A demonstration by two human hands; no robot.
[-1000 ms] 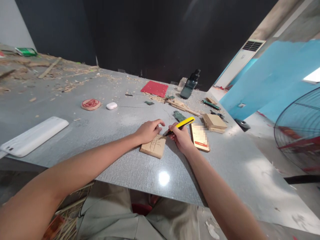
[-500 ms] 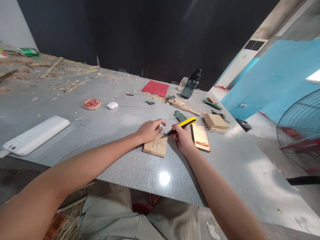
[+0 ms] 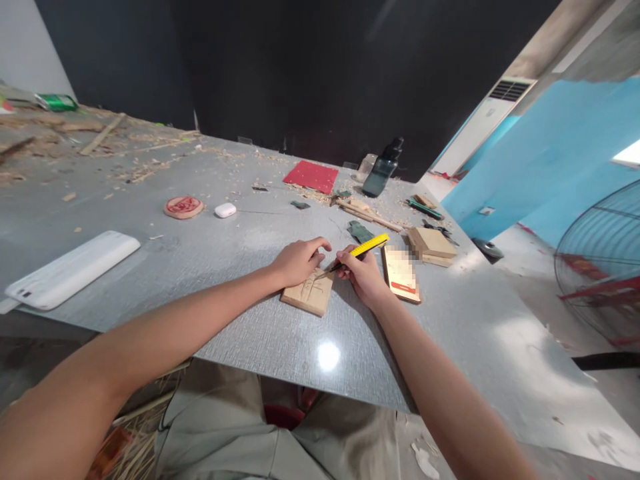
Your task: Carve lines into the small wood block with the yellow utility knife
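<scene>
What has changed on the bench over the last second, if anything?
Very little. The yellow utility knife in the right hand shifted only slightly, its tip working at the carved lines on the small wooden block. The block turned a touch under the left hand, which kept pressing on its far edge. The phone, the stacked wood pieces and the dark bottle stayed put.

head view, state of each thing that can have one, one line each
wood block: flat on the table, lines carved in its top
yellow knife: gripped, tip on the block
left hand: pressing the block's far edge
right hand: closed round the knife
dark bottle: upright, capped
white earbud case: shut
</scene>
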